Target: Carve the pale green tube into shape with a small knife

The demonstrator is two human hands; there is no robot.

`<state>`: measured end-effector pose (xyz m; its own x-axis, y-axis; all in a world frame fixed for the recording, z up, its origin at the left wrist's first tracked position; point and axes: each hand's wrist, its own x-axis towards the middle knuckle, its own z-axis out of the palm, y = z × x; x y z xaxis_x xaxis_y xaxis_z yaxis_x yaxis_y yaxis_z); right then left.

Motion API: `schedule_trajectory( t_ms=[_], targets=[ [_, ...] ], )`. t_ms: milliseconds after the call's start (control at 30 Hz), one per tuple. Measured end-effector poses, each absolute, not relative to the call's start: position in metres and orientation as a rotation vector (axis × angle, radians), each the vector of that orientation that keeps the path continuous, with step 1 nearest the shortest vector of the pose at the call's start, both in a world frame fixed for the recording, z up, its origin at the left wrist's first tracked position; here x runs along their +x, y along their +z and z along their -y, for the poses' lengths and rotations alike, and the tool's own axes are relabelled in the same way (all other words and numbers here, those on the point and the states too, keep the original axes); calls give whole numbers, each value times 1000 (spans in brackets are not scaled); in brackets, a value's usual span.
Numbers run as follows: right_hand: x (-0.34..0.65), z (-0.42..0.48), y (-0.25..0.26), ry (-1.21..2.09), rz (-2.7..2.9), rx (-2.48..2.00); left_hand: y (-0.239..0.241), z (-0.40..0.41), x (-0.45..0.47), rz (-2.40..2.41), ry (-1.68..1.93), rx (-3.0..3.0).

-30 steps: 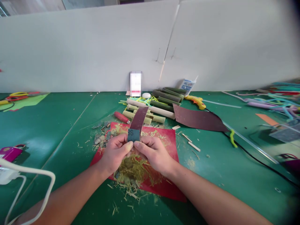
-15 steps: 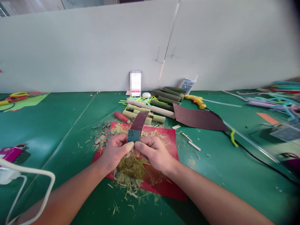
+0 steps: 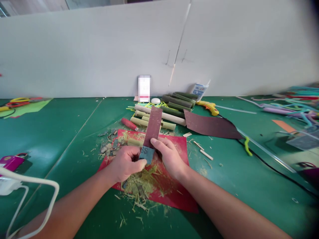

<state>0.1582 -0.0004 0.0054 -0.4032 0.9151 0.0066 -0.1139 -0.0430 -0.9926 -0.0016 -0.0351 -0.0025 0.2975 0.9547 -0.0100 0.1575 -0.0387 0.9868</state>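
Between both hands is a narrow strip of brown sandpaper, its near end folded over to show a blue-grey printed backing. My left hand pinches the folded end between thumb and fingers. My right hand grips the strip's right edge, thumb on the brown grit side. Under them lies a red sheet covered with shavings and dust. A pale green bamboo piece shows just behind the left fingers. The fingers of my right hand are partly hidden by the strip.
Behind the sheet lie several bamboo tubes, a red-handled tool and a larger sandpaper sheet. A yellow glue gun with a black cord sits to the right. A white cable loops at the near left.
The strip has turned more upright and stands taller, its brown face showing more. My right thumb has moved up onto it, and my hands have parted slightly.
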Motion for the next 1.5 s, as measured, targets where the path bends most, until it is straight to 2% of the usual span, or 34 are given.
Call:
schedule_trajectory(
  t_ms=[100, 233, 367, 500, 600, 800, 1133, 1367, 1500],
  targets=[
    [161, -2, 6, 1453, 1389, -953, -3, 32, -1, -1168, 980, 1396],
    [164, 0, 6, 1016, 1529, -1079, -3, 27, -2, -1296, 1202, 1228],
    [165, 3, 5, 713, 1824, -1033, 0, 26, 1, -1241, 1116, 1197],
    [164, 4, 2, 623, 1946, -944, 1, 29, 7, -1145, 1111, 1109],
    [164, 4, 2, 744, 1815, -1051, 0, 29, 8, -1110, 1164, 1097],
    [162, 1, 8, 1343, 1383, -947, -2, 29, 6, -1180, 1145, 1248],
    [160, 3, 17, 1655, 1384, -745, 2, 36, 5, -1163, 1085, 1390],
    [160, 0, 11, 1981, 1146, -763, 7, 39, 3, -1050, 1101, 1421],
    [160, -2, 9, 2044, 1070, -831, 7, 38, 2, -990, 1075, 1396]
  ],
)
